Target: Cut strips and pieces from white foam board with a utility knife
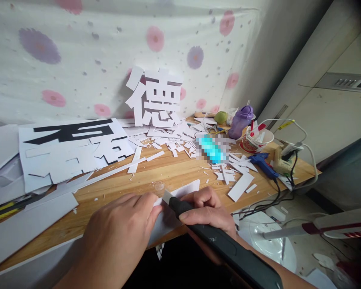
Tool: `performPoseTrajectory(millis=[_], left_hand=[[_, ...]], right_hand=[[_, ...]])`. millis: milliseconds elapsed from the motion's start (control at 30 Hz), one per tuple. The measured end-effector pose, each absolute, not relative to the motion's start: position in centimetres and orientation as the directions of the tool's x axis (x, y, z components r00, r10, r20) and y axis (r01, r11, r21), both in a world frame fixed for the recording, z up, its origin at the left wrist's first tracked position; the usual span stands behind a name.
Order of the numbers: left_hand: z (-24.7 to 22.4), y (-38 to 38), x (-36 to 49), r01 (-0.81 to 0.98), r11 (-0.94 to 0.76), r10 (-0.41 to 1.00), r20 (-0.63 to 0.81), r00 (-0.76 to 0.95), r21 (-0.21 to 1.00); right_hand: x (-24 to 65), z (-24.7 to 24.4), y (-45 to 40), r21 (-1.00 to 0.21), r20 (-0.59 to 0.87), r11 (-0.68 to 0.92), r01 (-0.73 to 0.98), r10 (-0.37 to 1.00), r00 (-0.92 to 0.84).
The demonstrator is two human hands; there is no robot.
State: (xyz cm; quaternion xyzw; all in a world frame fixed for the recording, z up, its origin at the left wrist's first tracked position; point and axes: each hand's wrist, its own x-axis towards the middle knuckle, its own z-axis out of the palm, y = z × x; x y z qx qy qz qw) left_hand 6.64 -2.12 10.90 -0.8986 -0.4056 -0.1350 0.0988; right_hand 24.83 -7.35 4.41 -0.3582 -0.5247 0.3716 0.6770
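My left hand [117, 228] is closed, thumb and fingers pinching a narrow white foam-board strip [190, 187] at the table's near edge. In my right hand [212, 210] is a thick black-handled knife [228, 245], the thumb lying along its neck. Its short flat blade [167, 196] points up and left, right beside my left fingertips and at the strip. Whether the edge is in the board cannot be made out. Part of the strip is hidden behind my fingers. A white cut-out character [140, 98] leans upright against the wall at the back.
White offcuts [174, 138] litter the wooden table [168, 166]. A cut sheet with black shapes [75, 150] and a yellow-black cutter [6, 210] lie left. On the right are a blue glue gun [263, 164], cables, a paper bowl [255, 140] and a purple bottle [240, 122].
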Motion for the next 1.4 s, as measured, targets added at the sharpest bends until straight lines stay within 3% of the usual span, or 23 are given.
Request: performPoseTrajectory(millis=[100, 300, 533, 833, 1067, 1400], left_hand=[[10.9, -2.2, 6.6, 0.745, -0.664, 0.686, 0.344, 0.641, -0.065], [11.0, -2.0, 6.8, 0.742, -0.666, 0.676, 0.357, 0.645, -0.077], [10.9, -2.1, 6.7, 0.735, -0.673, 0.66, 0.386, 0.644, -0.076], [10.8, -2.2, 6.7, 0.716, -0.694, 0.634, 0.415, 0.653, -0.067], [10.8, -2.2, 6.7, 0.717, -0.693, 0.632, 0.417, 0.654, -0.075], [10.6, -2.3, 6.7, 0.717, -0.693, 0.63, 0.418, 0.654, -0.077]], right_hand=[[25.3, 4.4, -7.4, -0.87, 0.456, 0.477, -0.121, 0.874, 0.17], [27.0, 4.5, -7.6, -0.78, 0.625, 0.617, 0.101, 0.768, 0.141], [25.1, 3.5, -7.1, -0.797, 0.6, 0.604, 0.003, 0.79, 0.126], [27.2, 5.2, -7.6, -0.762, 0.647, 0.639, 0.105, 0.757, 0.093], [26.4, 5.0, -7.6, -0.78, 0.626, 0.625, 0.038, 0.78, 0.024], [28.4, 4.8, -7.9, -0.774, 0.631, 0.613, 0.16, 0.766, 0.12]])
